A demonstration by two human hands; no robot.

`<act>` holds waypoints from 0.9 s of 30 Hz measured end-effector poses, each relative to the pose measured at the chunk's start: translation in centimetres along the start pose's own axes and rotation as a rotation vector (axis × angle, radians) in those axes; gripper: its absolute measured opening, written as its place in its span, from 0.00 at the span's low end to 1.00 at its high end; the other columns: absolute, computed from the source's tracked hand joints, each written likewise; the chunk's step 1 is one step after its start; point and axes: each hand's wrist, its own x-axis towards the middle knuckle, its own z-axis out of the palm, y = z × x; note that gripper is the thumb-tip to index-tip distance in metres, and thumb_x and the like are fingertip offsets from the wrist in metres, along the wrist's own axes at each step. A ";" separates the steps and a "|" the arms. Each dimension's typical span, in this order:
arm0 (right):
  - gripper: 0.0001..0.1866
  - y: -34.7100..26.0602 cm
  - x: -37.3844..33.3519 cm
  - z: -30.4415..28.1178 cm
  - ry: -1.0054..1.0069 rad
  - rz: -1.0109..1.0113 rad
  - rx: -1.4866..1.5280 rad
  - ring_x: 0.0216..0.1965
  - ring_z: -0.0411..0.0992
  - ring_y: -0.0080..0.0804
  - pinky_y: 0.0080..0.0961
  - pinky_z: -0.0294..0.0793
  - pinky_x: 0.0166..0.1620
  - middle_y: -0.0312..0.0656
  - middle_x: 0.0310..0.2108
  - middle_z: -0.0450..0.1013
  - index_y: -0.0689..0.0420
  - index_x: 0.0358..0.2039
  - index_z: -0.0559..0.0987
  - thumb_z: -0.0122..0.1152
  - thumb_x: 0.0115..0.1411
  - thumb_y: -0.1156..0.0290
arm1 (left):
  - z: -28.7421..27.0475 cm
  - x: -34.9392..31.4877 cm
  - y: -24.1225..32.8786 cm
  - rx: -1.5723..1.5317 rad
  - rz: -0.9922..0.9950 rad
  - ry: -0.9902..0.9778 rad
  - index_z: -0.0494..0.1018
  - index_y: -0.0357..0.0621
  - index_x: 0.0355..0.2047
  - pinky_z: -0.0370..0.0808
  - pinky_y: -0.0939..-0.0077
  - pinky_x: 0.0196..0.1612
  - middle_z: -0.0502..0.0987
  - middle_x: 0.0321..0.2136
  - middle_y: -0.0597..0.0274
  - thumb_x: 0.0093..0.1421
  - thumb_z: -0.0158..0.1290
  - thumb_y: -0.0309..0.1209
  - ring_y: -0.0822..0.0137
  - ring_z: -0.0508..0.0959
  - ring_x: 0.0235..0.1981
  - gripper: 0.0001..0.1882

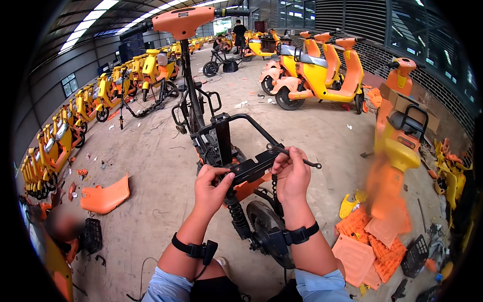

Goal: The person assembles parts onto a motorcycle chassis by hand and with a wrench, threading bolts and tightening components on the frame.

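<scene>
The right hand (294,176) is pinched around the middle of a dark wrench (312,164), palm turned inward and fingers curled, its forearm rising from the lower edge. The wrench's ring end lies to the left of these fingers, by the right end of a black bracket (253,168). The left hand (211,186) has thumb and forefinger together at the bracket's left end, its back turned outward.

Beyond both hands stands the stripped scooter frame (221,141), its black tube looping close above the bracket; below and between the wrists are a coil spring (236,216) and the wheel (262,221). Well left of the left hand lies an orange panel (106,195); right of the right forearm, a heap of orange panels (354,254).

The right forearm hides part of the wheel. Whether the left fingertips grip something small, or the ring end sits on a bolt, I cannot tell. A blur covers part of the scooter (402,156) at far right.
</scene>
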 end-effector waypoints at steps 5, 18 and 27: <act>0.12 -1.9 -0.6 -0.4 -0.001 -0.045 -0.113 0.23 0.73 0.28 0.25 0.74 0.26 0.42 0.27 0.76 0.61 0.45 0.73 0.55 0.73 0.64 | 0.7 0.0 0.2 0.028 0.010 0.042 0.82 0.41 0.38 0.65 0.80 0.32 0.68 0.28 0.69 0.59 0.67 0.27 0.75 0.67 0.29 0.08; 0.12 -3.8 -0.7 -2.4 0.119 -0.075 -0.218 0.22 0.71 0.26 0.25 0.71 0.25 0.41 0.25 0.74 0.60 0.43 0.73 0.55 0.72 0.63 | 0.4 0.1 -0.3 0.010 -0.042 0.030 0.82 0.39 0.36 0.68 0.75 0.30 0.70 0.29 0.66 0.53 0.73 0.29 0.71 0.69 0.28 0.14; 0.09 0.1 -2.5 0.0 -0.108 0.150 -0.413 0.23 0.73 0.24 0.21 0.72 0.26 0.40 0.26 0.77 0.59 0.41 0.75 0.56 0.73 0.66 | 0.1 0.6 1.7 0.012 -0.098 -0.063 0.82 0.40 0.44 0.70 0.77 0.33 0.67 0.29 0.67 0.60 0.67 0.32 0.73 0.68 0.30 0.14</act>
